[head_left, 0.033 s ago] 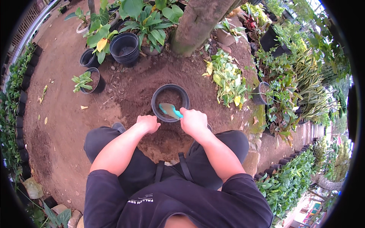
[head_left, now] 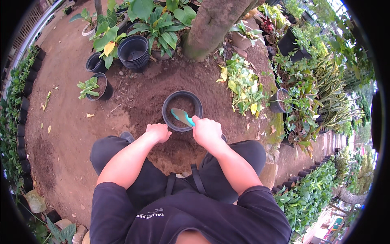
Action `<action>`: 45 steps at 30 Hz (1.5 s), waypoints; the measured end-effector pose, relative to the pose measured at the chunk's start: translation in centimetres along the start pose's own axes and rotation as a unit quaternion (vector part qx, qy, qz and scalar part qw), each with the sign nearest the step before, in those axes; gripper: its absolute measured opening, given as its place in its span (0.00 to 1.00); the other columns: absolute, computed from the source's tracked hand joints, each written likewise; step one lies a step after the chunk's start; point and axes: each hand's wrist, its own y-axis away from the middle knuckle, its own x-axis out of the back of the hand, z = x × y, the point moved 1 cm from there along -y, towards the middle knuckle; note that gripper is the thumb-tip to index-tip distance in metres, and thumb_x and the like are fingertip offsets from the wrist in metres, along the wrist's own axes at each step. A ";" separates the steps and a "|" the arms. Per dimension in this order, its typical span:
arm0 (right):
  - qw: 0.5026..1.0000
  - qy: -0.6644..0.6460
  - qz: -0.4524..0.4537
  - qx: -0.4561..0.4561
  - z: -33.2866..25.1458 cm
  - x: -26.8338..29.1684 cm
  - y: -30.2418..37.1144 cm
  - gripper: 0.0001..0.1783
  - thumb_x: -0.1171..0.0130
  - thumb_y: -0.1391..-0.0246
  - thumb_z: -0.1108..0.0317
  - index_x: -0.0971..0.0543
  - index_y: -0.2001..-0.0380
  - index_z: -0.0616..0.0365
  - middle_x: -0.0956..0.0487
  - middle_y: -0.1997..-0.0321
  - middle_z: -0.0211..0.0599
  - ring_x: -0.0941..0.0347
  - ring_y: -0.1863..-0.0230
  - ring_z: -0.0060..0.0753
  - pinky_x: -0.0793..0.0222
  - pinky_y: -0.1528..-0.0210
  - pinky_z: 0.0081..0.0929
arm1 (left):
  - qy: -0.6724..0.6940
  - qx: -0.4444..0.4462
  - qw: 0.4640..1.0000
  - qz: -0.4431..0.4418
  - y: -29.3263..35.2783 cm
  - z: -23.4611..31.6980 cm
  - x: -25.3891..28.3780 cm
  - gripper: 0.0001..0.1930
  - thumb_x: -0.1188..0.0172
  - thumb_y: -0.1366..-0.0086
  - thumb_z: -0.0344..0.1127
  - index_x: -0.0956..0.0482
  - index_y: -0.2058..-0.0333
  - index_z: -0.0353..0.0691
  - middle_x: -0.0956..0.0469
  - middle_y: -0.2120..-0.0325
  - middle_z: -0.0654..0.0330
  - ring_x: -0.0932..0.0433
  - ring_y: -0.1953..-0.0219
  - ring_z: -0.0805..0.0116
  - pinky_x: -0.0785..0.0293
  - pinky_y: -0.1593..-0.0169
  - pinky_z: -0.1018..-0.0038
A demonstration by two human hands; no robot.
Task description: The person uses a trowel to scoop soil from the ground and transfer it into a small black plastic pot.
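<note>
Right hand (head_left: pixel 207 131) closed on teal trowel (head_left: pixel 182 116), blade over pot (head_left: pixel 182 110) at 12 o'clock. Left hand (head_left: pixel 158 132) fisted, empty, at pot's 7 o'clock. Tip blade slowly, keep soil (head_left: pixel 178 106) inside rim.

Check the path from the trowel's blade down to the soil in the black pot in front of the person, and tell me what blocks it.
Nothing visible blocks it. The right hand holds the turquoise trowel with its blade already over the open mouth of the black pot. The left hand rests outside the rim, on the near left side.
</note>
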 end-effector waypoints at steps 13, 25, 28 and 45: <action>1.000 -0.024 -0.003 -0.005 0.1 0.5 0.1 0.10 0.47 0.52 0.66 0.28 0.65 0.53 0.21 0.75 0.43 0.22 0.70 0.47 0.28 0.68 0.43 | 0.044 0.059 0.997 0.006 -0.9 0.2 0.6 0.25 0.55 0.36 0.53 0.31 0.49 0.40 0.25 0.56 0.54 0.27 0.51 0.57 0.35 0.49 0.60; 0.997 -0.018 0.012 -0.079 1.6 2.1 -0.1 0.10 0.48 0.51 0.64 0.27 0.64 0.54 0.21 0.72 0.46 0.23 0.67 0.50 0.28 0.65 0.44 | 0.072 0.082 0.994 0.025 -2.2 -0.1 0.3 0.24 0.55 0.36 0.52 0.30 0.49 0.41 0.26 0.54 0.54 0.27 0.50 0.57 0.36 0.47 0.60; 0.996 -0.015 -0.005 -0.088 1.8 0.6 -1.6 0.10 0.47 0.52 0.66 0.27 0.64 0.54 0.21 0.70 0.46 0.23 0.65 0.49 0.28 0.63 0.44 | 0.078 0.076 0.994 0.018 -2.8 0.1 0.4 0.24 0.55 0.36 0.52 0.28 0.51 0.40 0.26 0.53 0.54 0.27 0.49 0.58 0.36 0.47 0.61; 0.953 -0.283 -0.047 -0.092 2.5 -4.2 -0.4 0.20 0.47 0.49 0.61 0.29 0.54 0.60 0.22 0.69 0.54 0.24 0.62 0.53 0.31 0.58 0.44 | 0.720 -0.096 0.651 -0.218 -0.8 6.1 -1.0 0.29 0.66 0.34 0.61 0.29 0.56 0.41 0.24 0.61 0.57 0.26 0.57 0.64 0.32 0.55 0.65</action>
